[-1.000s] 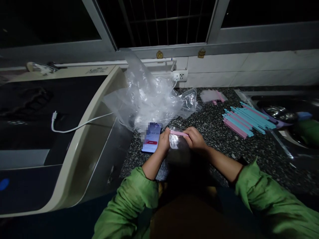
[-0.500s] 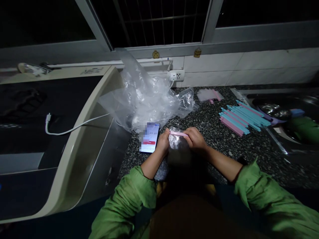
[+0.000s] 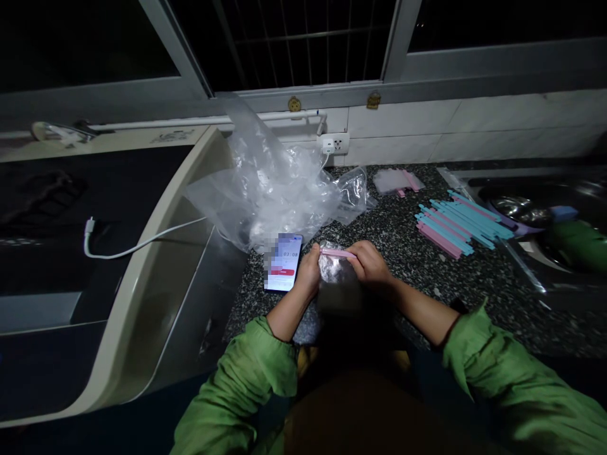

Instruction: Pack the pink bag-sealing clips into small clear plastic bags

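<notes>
Between my hands is a pink bag sealing clip point(image 3: 336, 252), lying across the upper part of a small clear plastic bag point(image 3: 334, 270). My left hand point(image 3: 310, 268) pinches the clip's left end. My right hand point(image 3: 370, 260) is closed around its right end, thumb and fingers pressed together. The bag's lower part hangs into dark shadow close to my body. Left of my left hand lies a phone point(image 3: 289, 262) with a lit screen showing 03:08. A pile of blue and pink sealing clips point(image 3: 459, 224) rests to the right on the dark speckled counter point(image 3: 403, 234).
Behind the phone stands a heap of crumpled clear plastic bags point(image 3: 289, 189). Flat clear bags with pink clips point(image 3: 393, 181) lie farther back. At right is a sink point(image 3: 478, 183) with dishes; at left, a large cream-edged appliance point(image 3: 156, 253) with a white cable point(image 3: 142, 246).
The phone's timer has gone from 03:07 to 03:08. My hands keep their hold on the pink clip, nearly still; the view has shifted very slightly.
</notes>
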`<action>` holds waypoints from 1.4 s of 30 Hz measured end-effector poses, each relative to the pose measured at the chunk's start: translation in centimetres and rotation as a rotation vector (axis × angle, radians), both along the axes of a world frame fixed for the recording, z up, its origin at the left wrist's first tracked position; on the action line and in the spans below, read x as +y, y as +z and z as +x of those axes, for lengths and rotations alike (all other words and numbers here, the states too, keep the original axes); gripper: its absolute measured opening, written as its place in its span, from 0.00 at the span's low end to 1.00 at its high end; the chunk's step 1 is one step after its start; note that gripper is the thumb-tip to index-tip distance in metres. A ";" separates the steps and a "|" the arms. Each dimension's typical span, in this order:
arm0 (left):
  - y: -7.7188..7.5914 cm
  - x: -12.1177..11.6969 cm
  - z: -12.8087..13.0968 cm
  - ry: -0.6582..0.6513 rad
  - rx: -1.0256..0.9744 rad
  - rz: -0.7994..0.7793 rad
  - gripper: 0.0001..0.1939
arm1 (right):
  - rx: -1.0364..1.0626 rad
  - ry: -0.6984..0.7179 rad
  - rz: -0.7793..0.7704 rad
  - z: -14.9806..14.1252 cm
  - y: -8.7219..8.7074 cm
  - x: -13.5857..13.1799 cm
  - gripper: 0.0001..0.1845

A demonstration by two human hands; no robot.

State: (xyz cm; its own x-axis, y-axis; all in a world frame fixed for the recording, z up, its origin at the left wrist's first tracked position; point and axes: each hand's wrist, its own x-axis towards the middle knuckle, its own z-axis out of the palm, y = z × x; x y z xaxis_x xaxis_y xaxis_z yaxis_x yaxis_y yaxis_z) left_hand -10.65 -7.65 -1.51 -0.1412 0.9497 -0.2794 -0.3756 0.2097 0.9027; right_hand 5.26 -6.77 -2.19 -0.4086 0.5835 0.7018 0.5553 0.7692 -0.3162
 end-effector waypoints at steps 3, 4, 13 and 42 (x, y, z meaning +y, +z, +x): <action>0.3 -0.1 0.1 0.008 0.055 0.001 0.23 | 0.036 -0.003 0.016 -0.1 0.1 0.0 0.09; 0.4 -0.1 0.1 0.012 0.074 0.001 0.23 | 0.049 -0.006 0.021 -0.1 0.1 0.0 0.09; 0.0 0.1 0.1 0.016 0.141 -0.008 0.20 | 0.108 -0.057 0.080 -0.1 1.1 -0.1 0.06; 0.6 0.1 -0.2 0.032 0.095 0.005 0.19 | 0.311 -0.128 0.014 3.3 2.4 -1.8 0.05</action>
